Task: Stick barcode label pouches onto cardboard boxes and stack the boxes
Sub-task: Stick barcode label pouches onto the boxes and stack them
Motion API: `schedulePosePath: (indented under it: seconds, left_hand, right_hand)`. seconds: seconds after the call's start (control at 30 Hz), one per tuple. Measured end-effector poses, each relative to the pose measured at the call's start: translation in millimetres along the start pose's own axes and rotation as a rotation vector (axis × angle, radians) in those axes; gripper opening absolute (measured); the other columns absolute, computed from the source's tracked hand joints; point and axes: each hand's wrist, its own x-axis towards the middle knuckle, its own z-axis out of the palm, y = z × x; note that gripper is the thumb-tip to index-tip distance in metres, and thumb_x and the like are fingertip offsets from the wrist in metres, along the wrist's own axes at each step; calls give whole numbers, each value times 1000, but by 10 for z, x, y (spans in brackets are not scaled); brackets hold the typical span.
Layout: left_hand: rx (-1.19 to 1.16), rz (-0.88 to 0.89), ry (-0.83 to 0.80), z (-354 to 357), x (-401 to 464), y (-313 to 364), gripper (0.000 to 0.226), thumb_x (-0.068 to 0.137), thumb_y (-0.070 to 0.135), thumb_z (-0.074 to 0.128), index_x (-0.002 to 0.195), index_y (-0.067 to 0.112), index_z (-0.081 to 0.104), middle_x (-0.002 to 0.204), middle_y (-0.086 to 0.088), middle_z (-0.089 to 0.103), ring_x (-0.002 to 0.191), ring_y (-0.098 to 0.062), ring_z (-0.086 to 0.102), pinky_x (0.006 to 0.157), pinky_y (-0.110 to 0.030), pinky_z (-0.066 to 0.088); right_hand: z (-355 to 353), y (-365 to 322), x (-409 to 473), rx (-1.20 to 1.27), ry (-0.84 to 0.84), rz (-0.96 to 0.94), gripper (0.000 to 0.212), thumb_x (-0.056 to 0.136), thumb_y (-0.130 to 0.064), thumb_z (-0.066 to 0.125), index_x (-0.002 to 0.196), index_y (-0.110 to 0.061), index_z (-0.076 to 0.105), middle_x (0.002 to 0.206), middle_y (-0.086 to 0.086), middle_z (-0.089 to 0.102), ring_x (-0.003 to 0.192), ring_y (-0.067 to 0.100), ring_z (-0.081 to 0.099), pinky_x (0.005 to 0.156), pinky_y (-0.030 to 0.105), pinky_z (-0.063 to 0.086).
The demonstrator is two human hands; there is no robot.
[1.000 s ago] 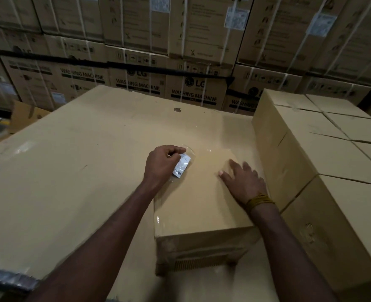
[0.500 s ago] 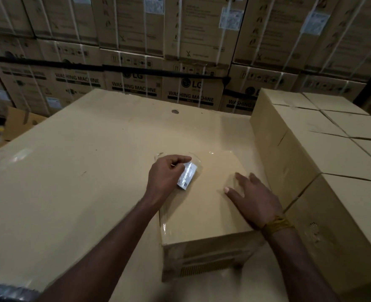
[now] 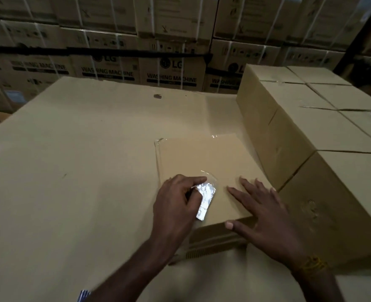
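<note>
Box (image 3: 204, 171) sits on big cardboard sheet (image 3: 71, 171), its R edge close to the stack (image 3: 311, 131); wide bare sheet to the L and behind. L hand (image 3: 176, 201) at box's near-L corner, fingers curled, pinching pouch (image 3: 205, 198) against box top; pouch pokes out R of the fingertips. R hand (image 3: 265, 214) flat, fingers spread straight on top near front edge, thumb over it.

Plain tan cardboard box (image 3: 204, 168), shiny silver-white label pouch (image 3: 205, 198), yellow wrist thread (image 3: 313, 265), black-lettered brown cartons (image 3: 171, 70)
</note>
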Motion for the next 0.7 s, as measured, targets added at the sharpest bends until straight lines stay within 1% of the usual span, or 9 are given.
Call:
schedulePosePath:
  seconds: [0.1, 0.23, 0.3, 0.37, 0.43, 0.5, 0.57, 0.67, 0.7]
  left_hand:
    - [13, 13, -27, 41, 233, -44, 34, 85, 23, 55, 109, 35, 76, 97, 16, 66, 90, -9, 62, 78, -37, 53]
    - [70, 2, -95, 155, 583, -35, 36, 92, 10, 56, 111, 35, 74, 106, 16, 67, 99, -8, 63, 82, -37, 53]
    - [-8, -51, -134, 257, 785, -2, 39, 93, 7, 53, 111, 34, 75, 113, 15, 68, 102, -4, 63, 79, -28, 55]
    - [-91, -81, -140, 400, 983, 0, 40, 95, 5, 51, 110, 33, 75, 115, 15, 69, 100, -1, 64, 70, -18, 54]
    - [-127, -86, -107, 569, 1160, -11, 40, 95, 4, 51, 108, 33, 75, 115, 13, 69, 100, -1, 64, 67, -15, 53]
    - [-125, -75, -49, 762, 1367, -23, 39, 95, 4, 52, 106, 33, 75, 114, 14, 69, 99, 2, 64, 70, -15, 54]
    - [-74, -51, 18, 955, 1637, -32, 37, 96, 6, 53, 104, 36, 73, 112, 17, 68, 98, 5, 62, 75, -22, 57]
    - [5, -15, 77, 1254, 2188, -67, 35, 96, 9, 53, 104, 36, 73, 112, 15, 69, 97, 0, 63, 76, -32, 58]
    - [20, -8, 84, 1350, 2396, -86, 34, 96, 10, 53, 104, 36, 73, 112, 14, 69, 96, -2, 64, 75, -33, 59]
  right_hand:
    - [16, 1, 127, -16, 38, 39, 90, 65, -99, 4, 145, -61, 12, 163, -23, -3, 151, 9, -8, 123, 39, -4]
    - [-33, 76, 421, 12, 73, 72, 102, 58, -102, 2, 148, -56, 17, 163, -22, 1, 151, 9, -5, 120, 37, -5]
    - [-61, 159, 609, 2, 78, 77, 107, 56, -102, 0, 150, -53, 17, 163, -21, 2, 152, 10, -4, 120, 38, -5]
    - [-92, 266, 833, -18, 81, 74, 112, 55, -101, -3, 152, -50, 16, 164, -19, 1, 152, 12, -4, 121, 39, -4]
    - [-131, 419, 1101, -31, 91, 72, 114, 54, -101, -5, 153, -47, 15, 164, -18, 2, 152, 13, -3, 121, 40, -2]
    - [-187, 600, 1410, -20, 108, 67, 115, 54, -101, -5, 153, -47, 17, 164, -17, 3, 152, 13, -1, 121, 40, -1]
    - [-251, 774, 1731, -13, 120, 53, 118, 52, -101, -6, 153, -45, 18, 165, -15, 6, 152, 14, 1, 121, 40, -1]
    - [-349, 1048, 2266, -17, 130, 46, 125, 47, -101, -11, 153, -43, 21, 165, -12, 9, 152, 16, 3, 121, 42, -1]
    - [-385, 1138, 2459, -19, 132, 45, 125, 48, -102, -8, 154, -42, 21, 165, -11, 10, 152, 17, 4, 121, 43, -1]
